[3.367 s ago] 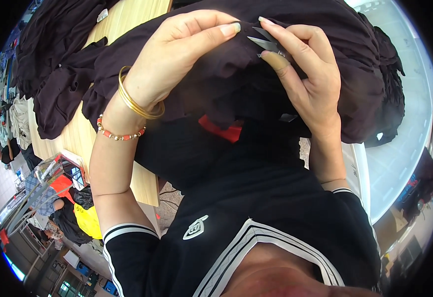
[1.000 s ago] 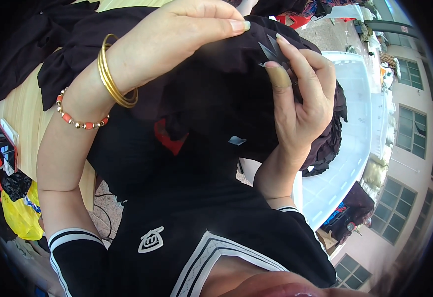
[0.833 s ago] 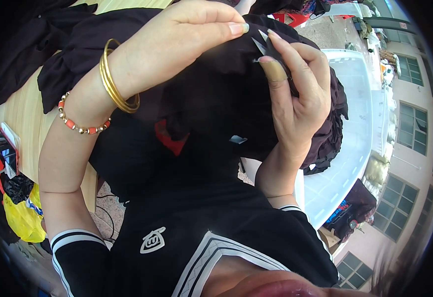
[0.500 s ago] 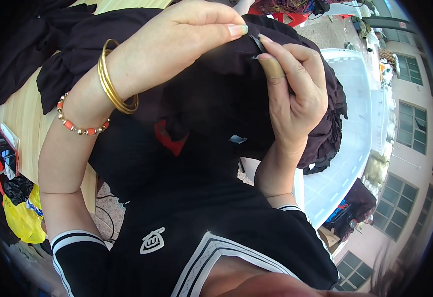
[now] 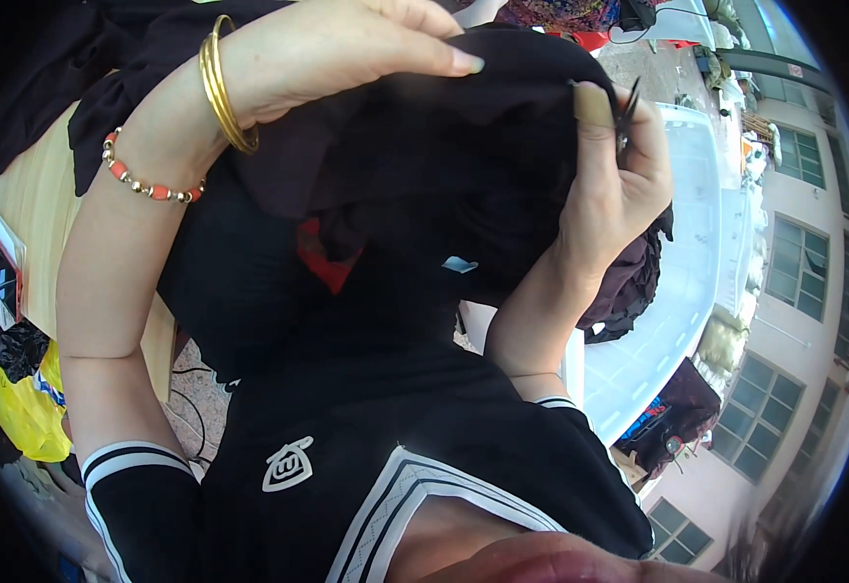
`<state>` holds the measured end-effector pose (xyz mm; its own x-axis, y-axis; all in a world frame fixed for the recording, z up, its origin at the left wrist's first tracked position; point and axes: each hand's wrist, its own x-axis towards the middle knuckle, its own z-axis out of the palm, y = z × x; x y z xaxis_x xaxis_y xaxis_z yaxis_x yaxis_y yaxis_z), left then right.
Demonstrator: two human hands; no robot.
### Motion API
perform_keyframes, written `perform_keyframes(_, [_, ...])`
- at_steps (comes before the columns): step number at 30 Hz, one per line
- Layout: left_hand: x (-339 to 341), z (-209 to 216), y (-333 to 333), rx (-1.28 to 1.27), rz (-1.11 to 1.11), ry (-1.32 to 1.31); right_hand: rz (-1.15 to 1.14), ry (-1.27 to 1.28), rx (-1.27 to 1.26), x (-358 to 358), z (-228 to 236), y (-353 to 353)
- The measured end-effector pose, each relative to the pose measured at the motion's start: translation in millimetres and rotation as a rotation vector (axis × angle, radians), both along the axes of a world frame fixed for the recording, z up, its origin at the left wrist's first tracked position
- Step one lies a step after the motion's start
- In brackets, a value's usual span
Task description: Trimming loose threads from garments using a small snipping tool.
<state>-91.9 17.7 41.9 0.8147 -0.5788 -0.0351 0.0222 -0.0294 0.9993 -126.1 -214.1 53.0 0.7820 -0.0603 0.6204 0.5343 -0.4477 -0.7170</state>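
A large dark, nearly black garment (image 5: pixel 424 126) hangs in soft folds between my hands. My left hand (image 5: pixel 347 44), with gold bangles and a bead bracelet at the wrist, pinches its upper edge between thumb and fingers. At the right of the cloth, my right hand (image 5: pixel 619 165) is closed around small dark thread snips (image 5: pixel 628 115), whose tips point up past the fingers. A tan covering wraps that thumb, which lies against the cloth's edge. A red patch (image 5: pixel 329 257) and a small pale tag (image 5: pixel 459 264) show lower down against the dark fabric.
A light wooden table (image 5: pixel 46 223) at the left carries more dark cloth. Beside it are a phone-like device (image 5: pixel 4 277) and a yellow plastic bag (image 5: pixel 26 413). A large white plastic tub (image 5: pixel 682 243) stands at the right, with gathered dark fabric (image 5: pixel 628 287) against it.
My right hand has moved right, and the snips have swung from pointing at the left hand to pointing upward. The cloth is spread wider between my hands; the left hand moved slightly.
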Motion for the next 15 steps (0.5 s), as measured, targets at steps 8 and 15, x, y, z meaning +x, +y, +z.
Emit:
perform_keyframes(8, [-4,6,4,-0.028,0.103,-0.011,-0.11,0.005,-0.058,7,-8,-9])
perform_keyframes(15, [-2,7,5,-0.039,0.121,0.014,-0.038,-0.178,-0.364,-4,4,9])
